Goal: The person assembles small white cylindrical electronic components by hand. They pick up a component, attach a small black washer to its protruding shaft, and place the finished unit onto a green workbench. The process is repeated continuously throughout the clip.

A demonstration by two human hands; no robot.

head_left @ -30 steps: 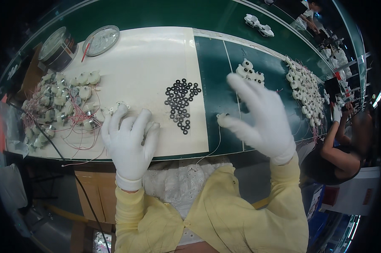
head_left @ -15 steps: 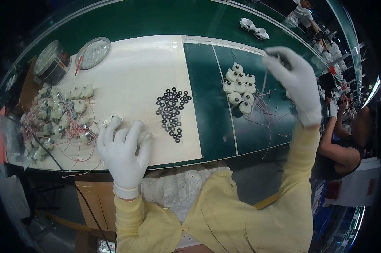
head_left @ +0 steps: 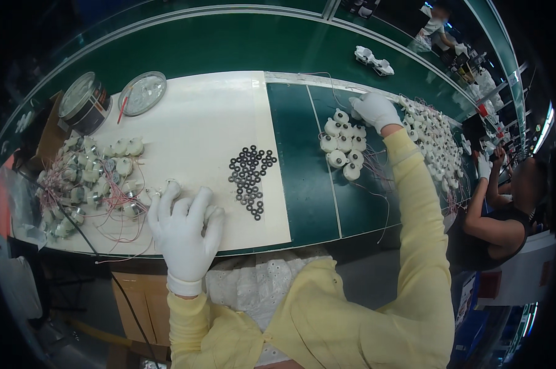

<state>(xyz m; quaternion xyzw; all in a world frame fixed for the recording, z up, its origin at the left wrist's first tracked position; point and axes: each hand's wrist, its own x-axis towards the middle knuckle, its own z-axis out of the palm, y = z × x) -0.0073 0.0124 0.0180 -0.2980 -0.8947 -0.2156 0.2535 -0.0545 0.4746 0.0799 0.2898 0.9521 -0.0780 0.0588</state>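
My left hand [head_left: 187, 237], in a white glove, rests on the white sheet with its fingers spread. Its fingertips touch a small pale piece [head_left: 169, 182], mostly hidden by them. To the left lies a heap of small white and metal wired motors [head_left: 93, 178]. My right hand [head_left: 376, 111], also gloved, is closed at the far edge of a grouped patch of white motors with black rings [head_left: 344, 143]. A thin wire [head_left: 336, 92] trails from its fingers; the motor they seem to hold is largely covered.
Loose black rings [head_left: 251, 178] lie mid-sheet. A round tub [head_left: 81, 101] and its clear lid [head_left: 144, 93] with a red stick stand at the back left. More white motors [head_left: 435, 144] cover the right side. White parts [head_left: 374, 61] sit on the green belt. A person [head_left: 505, 209] works at right.
My right hand has come down and left, from above the table to the far edge of the motor patch. The view has shifted slightly. My left hand stays in place.
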